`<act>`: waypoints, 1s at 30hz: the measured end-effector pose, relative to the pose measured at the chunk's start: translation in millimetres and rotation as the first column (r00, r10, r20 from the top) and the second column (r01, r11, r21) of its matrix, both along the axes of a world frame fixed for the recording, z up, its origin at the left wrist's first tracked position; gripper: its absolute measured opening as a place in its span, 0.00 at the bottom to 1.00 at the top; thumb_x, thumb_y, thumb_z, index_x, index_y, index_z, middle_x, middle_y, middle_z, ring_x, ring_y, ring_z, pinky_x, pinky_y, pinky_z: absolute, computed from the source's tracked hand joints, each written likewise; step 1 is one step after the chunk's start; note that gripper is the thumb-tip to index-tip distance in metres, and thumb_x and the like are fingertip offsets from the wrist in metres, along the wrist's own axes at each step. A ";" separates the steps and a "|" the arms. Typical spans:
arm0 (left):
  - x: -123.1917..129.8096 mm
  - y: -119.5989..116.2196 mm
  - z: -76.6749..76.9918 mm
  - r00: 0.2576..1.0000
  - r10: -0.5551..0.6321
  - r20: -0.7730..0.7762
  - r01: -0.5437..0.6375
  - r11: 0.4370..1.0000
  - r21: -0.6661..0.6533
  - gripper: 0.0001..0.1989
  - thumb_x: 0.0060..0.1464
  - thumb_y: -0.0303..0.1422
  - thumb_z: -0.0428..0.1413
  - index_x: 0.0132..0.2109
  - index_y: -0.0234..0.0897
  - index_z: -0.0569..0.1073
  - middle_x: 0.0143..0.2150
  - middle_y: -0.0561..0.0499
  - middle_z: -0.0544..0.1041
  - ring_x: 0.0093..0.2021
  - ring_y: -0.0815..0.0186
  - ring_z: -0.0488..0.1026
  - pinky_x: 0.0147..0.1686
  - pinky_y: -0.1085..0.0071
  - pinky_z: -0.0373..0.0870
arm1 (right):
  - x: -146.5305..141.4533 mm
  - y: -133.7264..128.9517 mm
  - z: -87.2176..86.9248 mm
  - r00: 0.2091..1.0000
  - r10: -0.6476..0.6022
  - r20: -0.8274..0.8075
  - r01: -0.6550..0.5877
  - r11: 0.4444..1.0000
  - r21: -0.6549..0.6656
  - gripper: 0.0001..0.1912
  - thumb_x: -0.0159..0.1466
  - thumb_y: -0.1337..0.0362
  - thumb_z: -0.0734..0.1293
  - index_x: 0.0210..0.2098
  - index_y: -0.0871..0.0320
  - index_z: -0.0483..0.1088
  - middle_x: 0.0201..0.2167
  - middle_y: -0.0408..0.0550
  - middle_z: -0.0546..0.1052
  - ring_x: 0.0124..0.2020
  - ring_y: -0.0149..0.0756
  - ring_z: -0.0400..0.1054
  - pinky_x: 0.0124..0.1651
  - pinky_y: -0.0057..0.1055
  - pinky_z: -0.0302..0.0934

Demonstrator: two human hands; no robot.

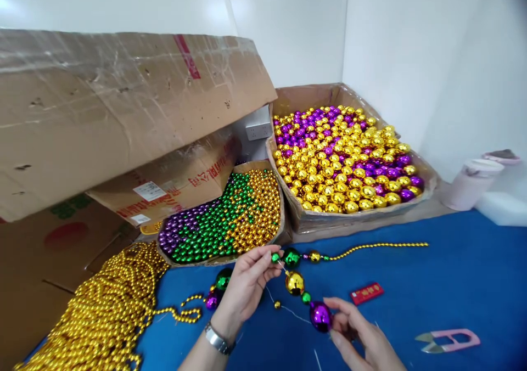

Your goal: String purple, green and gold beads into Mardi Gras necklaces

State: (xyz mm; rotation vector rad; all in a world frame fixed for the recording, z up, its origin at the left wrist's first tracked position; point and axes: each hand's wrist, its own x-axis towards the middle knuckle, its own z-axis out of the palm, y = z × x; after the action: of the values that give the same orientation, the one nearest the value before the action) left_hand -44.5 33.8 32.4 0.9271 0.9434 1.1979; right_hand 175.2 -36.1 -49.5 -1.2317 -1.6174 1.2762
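Observation:
My left hand (254, 280), with a metal watch at the wrist, pinches a small green bead (275, 257) on a white string beside a large green ball (292, 257). From there the string runs down through a large gold ball (295, 282) and a small green bead (306, 297) to a large purple ball (320, 316). My right hand (354, 330) has its fingers on the purple ball's right side. A thin gold bead chain (379, 245) stretches right across the blue cloth. One small gold bead (277, 304) hangs on loose string between my hands.
Gold bead strands (99, 305) heap at left. Behind are a box of small beads (222, 223) and a box of large gold and purple balls (346, 162). Pink-handled snips (450, 340) and a red packet (366, 293) lie right. A cardboard flap (123, 107) overhangs the left side.

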 end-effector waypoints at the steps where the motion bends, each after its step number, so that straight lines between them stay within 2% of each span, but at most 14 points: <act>1: -0.5 -0.5 0.6 1.000 -0.001 -0.024 0.001 1.000 0.011 0.10 0.54 0.30 0.57 0.42 0.33 0.77 0.42 0.44 0.77 0.35 0.68 0.73 0.36 0.74 0.71 | 1.2 -0.2 1.4 1.000 0.016 0.015 -0.016 1.000 -0.009 0.19 0.63 0.57 0.58 0.53 0.53 0.62 0.29 0.44 0.72 0.33 0.34 0.69 0.37 0.27 0.62; 6: -0.2 -4.6 2.4 0.960 -0.001 -0.282 0.029 0.995 0.094 0.12 0.51 0.32 0.59 0.44 0.36 0.75 0.42 0.44 0.78 0.39 0.64 0.73 0.38 0.72 0.69 | 1.3 1.2 -2.0 0.997 -0.070 -0.015 0.070 0.998 -0.004 0.19 0.62 0.55 0.60 0.51 0.52 0.64 0.29 0.43 0.72 0.31 0.34 0.68 0.35 0.26 0.62; 8: 2.7 -6.6 -1.7 0.935 -0.019 -0.354 0.058 0.993 0.100 0.12 0.49 0.32 0.61 0.43 0.37 0.74 0.41 0.45 0.78 0.40 0.64 0.72 0.38 0.72 0.69 | -2.3 3.2 -12.2 0.996 -0.070 -0.064 0.067 0.997 -0.045 0.20 0.62 0.54 0.60 0.52 0.53 0.63 0.28 0.42 0.71 0.30 0.33 0.68 0.35 0.26 0.62; 11: 9.5 -8.9 -14.1 0.914 -0.041 -0.403 0.074 0.995 0.066 0.09 0.48 0.33 0.61 0.38 0.36 0.74 0.38 0.46 0.78 0.34 0.68 0.72 0.34 0.74 0.67 | -8.3 6.1 -34.9 0.989 -0.051 -0.137 0.034 0.992 -0.125 0.20 0.62 0.55 0.59 0.52 0.56 0.61 0.28 0.41 0.70 0.31 0.33 0.70 0.34 0.27 0.64; 14: 16.6 -10.6 -24.4 0.897 -0.052 -0.440 0.078 0.996 0.041 0.08 0.50 0.35 0.59 0.34 0.35 0.75 0.37 0.46 0.79 0.32 0.66 0.72 0.31 0.74 0.67 | -7.4 7.7 -52.9 0.995 -0.006 -0.097 -0.004 0.995 -0.099 0.18 0.64 0.60 0.56 0.52 0.57 0.59 0.30 0.42 0.71 0.31 0.32 0.72 0.32 0.26 0.65; 16: 20.5 -11.8 -23.7 0.878 -0.035 -0.477 0.084 0.993 0.080 0.07 0.50 0.35 0.59 0.32 0.35 0.75 0.39 0.45 0.79 0.36 0.64 0.73 0.34 0.72 0.67 | -0.5 9.8 -53.7 0.999 0.013 -0.033 -0.015 0.999 -0.048 0.17 0.64 0.62 0.55 0.52 0.56 0.60 0.32 0.44 0.73 0.31 0.33 0.73 0.31 0.27 0.66; 18: 24.1 -13.1 -14.7 0.858 -0.010 -0.514 0.104 0.983 0.154 0.06 0.50 0.34 0.59 0.31 0.36 0.76 0.40 0.45 0.79 0.39 0.62 0.74 0.38 0.71 0.68 | 9.3 14.4 -43.0 1.000 0.006 0.016 -0.006 1.000 0.014 0.16 0.63 0.62 0.58 0.50 0.54 0.64 0.38 0.48 0.74 0.37 0.37 0.72 0.38 0.32 0.66; 20: 28.3 -14.2 1.5 0.840 0.008 -0.542 0.139 0.963 0.230 0.05 0.50 0.34 0.58 0.31 0.38 0.76 0.41 0.46 0.79 0.40 0.60 0.74 0.41 0.69 0.68 | 17.8 21.3 -22.9 0.999 -0.003 0.055 -0.002 0.997 0.083 0.16 0.62 0.62 0.61 0.49 0.53 0.68 0.45 0.50 0.73 0.47 0.42 0.68 0.49 0.38 0.61; 21: 30.9 -14.6 11.2 0.833 0.013 -0.554 0.161 0.951 0.264 0.05 0.51 0.34 0.58 0.32 0.38 0.76 0.41 0.46 0.79 0.41 0.60 0.74 0.42 0.68 0.68 | 20.2 25.1 -10.8 0.998 -0.002 0.066 -0.006 0.994 0.111 0.16 0.63 0.61 0.61 0.49 0.53 0.68 0.47 0.50 0.73 0.49 0.43 0.66 0.52 0.39 0.59; 24: 40.9 -14.4 39.7 0.821 0.005 -0.571 0.232 0.911 0.341 0.05 0.52 0.34 0.57 0.32 0.39 0.76 0.42 0.46 0.78 0.42 0.60 0.74 0.43 0.67 0.68 | 18.9 34.1 25.6 0.996 0.034 0.083 -0.049 0.981 0.189 0.16 0.66 0.60 0.58 0.52 0.52 0.65 0.49 0.49 0.72 0.47 0.40 0.68 0.48 0.34 0.63; 26: 48.2 -12.8 53.3 0.824 -0.004 -0.566 0.260 0.890 0.373 0.05 0.53 0.33 0.56 0.32 0.38 0.76 0.41 0.46 0.78 0.42 0.60 0.74 0.43 0.67 0.69 | 13.3 37.3 43.3 0.992 0.078 0.099 -0.100 0.964 0.248 0.16 0.67 0.60 0.57 0.52 0.53 0.65 0.49 0.48 0.72 0.43 0.37 0.69 0.44 0.31 0.64; 28: 54.5 -9.9 59.9 0.830 -0.004 -0.557 0.267 0.881 0.391 0.05 0.53 0.33 0.56 0.33 0.37 0.75 0.41 0.46 0.78 0.42 0.61 0.74 0.41 0.68 0.70 | 8.5 39.1 52.6 0.987 0.108 0.121 -0.139 0.949 0.284 0.14 0.68 0.60 0.56 0.49 0.54 0.67 0.44 0.47 0.74 0.39 0.35 0.70 0.41 0.29 0.64; 30: 59.0 -6.3 59.4 0.844 -0.007 -0.536 0.257 0.882 0.394 0.05 0.52 0.32 0.57 0.33 0.36 0.75 0.40 0.46 0.78 0.41 0.61 0.75 0.40 0.69 0.71 | 7.6 40.7 53.5 0.984 0.111 0.142 -0.149 0.944 0.294 0.14 0.68 0.61 0.56 0.44 0.55 0.71 0.37 0.45 0.76 0.37 0.34 0.70 0.40 0.28 0.63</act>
State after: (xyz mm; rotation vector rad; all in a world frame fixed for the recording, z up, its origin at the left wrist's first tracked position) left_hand 14.6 27.5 91.8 1.7389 1.0120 1.0760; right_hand 182.8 4.6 4.0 -1.0431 -1.9302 0.9949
